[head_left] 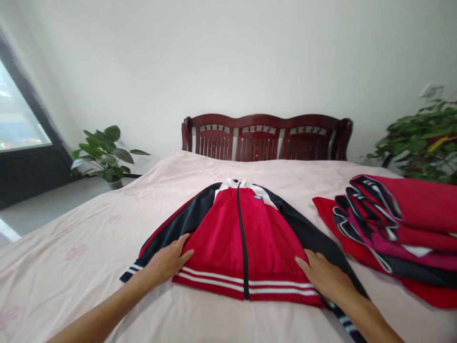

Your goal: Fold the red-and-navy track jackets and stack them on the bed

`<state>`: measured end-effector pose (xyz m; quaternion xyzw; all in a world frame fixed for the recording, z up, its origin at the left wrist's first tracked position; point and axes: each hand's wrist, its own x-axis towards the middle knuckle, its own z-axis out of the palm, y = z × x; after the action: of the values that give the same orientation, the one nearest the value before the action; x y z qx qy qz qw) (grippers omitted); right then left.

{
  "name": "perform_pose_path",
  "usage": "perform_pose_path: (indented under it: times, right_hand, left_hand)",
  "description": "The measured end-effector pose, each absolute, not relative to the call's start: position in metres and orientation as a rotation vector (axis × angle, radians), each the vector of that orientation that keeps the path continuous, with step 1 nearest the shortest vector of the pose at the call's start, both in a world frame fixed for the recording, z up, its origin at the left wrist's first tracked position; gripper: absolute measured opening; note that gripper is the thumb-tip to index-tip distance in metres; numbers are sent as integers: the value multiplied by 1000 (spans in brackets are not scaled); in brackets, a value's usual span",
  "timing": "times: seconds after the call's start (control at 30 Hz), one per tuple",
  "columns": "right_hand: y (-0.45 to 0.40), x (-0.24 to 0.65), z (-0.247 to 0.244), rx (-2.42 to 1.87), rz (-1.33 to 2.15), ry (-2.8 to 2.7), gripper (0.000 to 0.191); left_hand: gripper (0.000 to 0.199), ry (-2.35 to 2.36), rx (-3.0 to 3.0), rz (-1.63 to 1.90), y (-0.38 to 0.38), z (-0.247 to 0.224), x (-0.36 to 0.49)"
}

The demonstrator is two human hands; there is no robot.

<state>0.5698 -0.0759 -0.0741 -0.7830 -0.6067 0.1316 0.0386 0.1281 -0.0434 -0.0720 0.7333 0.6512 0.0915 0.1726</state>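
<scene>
A red jacket (221, 238) with dark sleeves, white shoulder panels and a closed black zipper lies front up on the pale bedsheet (143, 219). White stripes run along its hem. My left hand (169, 259) rests on the jacket's left side near the hem, thumb and fingers apart. On the opposite side, my right hand (319, 271) touches the red body beside the dark sleeve, its thumb apart from the fingers. The two sleeves spread outward and down, passing partly under my forearms.
A stack of folded red and dark clothes (421, 228) sits on the bed at the right. A dark wooden headboard (257, 138) stands at the far edge. Potted plants are at the left (107, 155) and right (421, 138), with a wall behind.
</scene>
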Motion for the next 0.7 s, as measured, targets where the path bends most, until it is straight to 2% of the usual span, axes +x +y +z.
perform_pose_path:
  times: [0.13, 0.3, 0.47, 0.53, 0.7]
  right_hand:
    - [-72, 553, -67, -2409, 413, -1824, 47]
    - [-80, 573, -71, -2227, 270, -1743, 47]
    - [-112, 587, -82, -2254, 359, -1848, 40]
    - [-119, 582, -75, -2288, 334, -1884, 41]
    - [-117, 540, -50, -2254, -216, -1977, 49]
  left_hand:
    - [67, 1922, 2080, 235, -41, -71, 144]
    - [71, 1762, 2091, 530, -53, -69, 128]
    - [65, 1848, 2068, 357, -83, -80, 108]
    - [60, 1903, 2091, 416, -89, -80, 108]
    - [47, 1804, 2245, 646, -83, -71, 137]
